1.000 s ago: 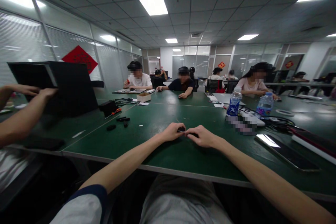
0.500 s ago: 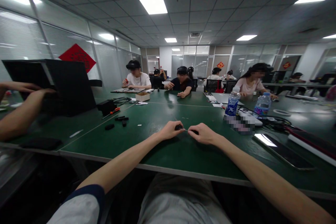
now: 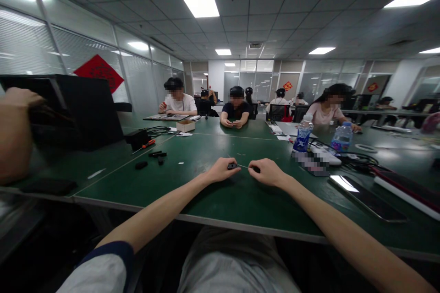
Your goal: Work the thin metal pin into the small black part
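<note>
My left hand is closed on a small black part, pinched between thumb and fingers just above the green table. Facing it, my right hand is wrapped round the dark handle of a small screwdriver. Its thin metal shaft points left and its tip meets the black part; the exact contact is too small to make out. Left of my hands lie several loose black pieces and a white scrap.
An orange-handled screwdriver lies by a black box and cables. A small carton stands farther back. To the right are two bottles, a phone and cables. Another person's arm reaches into a black case.
My right hand has shifted slightly right, so more of the screwdriver's shaft shows. The black part in my left hand has turned a little. The neighbour's arm at left has lifted.
</note>
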A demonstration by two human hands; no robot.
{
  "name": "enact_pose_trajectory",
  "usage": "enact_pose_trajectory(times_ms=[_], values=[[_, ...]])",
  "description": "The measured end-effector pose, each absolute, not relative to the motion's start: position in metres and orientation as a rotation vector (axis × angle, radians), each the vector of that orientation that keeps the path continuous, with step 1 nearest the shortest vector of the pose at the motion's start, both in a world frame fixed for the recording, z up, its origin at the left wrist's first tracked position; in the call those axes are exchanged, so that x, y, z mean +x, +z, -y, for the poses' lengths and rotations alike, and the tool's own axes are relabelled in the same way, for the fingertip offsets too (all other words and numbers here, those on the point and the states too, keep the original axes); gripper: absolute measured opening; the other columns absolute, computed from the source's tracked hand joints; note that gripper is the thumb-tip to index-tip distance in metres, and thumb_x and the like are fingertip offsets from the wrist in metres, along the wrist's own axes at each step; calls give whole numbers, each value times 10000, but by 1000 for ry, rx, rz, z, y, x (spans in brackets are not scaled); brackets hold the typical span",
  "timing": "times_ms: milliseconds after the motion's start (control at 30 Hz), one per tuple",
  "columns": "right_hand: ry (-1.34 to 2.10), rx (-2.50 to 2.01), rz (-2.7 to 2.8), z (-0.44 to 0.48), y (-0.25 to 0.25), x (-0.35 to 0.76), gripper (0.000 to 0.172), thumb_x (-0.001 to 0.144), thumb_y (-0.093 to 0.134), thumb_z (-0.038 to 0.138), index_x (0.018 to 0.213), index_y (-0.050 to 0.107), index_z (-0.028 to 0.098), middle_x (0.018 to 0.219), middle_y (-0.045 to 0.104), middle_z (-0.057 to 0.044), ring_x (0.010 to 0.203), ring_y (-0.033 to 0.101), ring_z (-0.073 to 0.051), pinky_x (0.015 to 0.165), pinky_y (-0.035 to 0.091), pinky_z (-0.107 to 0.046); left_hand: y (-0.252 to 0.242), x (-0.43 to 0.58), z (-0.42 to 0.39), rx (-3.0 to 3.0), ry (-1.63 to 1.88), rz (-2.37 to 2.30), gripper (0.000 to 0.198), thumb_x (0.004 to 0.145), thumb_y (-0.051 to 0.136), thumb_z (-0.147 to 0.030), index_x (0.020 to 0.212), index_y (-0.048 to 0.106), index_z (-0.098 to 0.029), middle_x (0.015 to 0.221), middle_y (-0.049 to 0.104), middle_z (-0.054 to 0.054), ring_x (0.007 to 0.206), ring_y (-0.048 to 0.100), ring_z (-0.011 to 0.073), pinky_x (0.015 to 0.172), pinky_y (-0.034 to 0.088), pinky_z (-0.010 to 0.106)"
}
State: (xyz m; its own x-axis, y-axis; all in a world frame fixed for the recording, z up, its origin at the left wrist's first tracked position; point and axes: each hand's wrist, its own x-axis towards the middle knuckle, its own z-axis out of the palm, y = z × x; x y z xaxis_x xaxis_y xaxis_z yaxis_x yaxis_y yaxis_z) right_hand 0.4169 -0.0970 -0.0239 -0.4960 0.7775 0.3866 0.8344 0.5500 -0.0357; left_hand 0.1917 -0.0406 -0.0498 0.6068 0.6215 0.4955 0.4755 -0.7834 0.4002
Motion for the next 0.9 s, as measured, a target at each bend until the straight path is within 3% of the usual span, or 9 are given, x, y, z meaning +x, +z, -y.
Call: enact_pose_trajectory(times_ms=[300, 900], values=[[-206, -1310, 2469, 96, -25, 416, 257, 883, 454, 354, 916, 672, 223, 805, 672, -29, 692, 585, -151, 642, 368, -235, -52, 192, 39, 2633, 942, -951, 359, 833, 493, -485, 832, 631, -154, 699, 606, 17, 618, 524, 123, 574, 354, 217], [-200, -1375, 2498, 94, -31, 411, 313, 911, 432, 421, 1051, 638, 231, 954, 649, -63, 879, 584, -186, 783, 401, -265, -54, 192, 35, 2890, 673, -1288, 379, 846, 442, -517, 940, 624, -198, 798, 665, 69, 721, 618, 196, 601, 401, 247]])
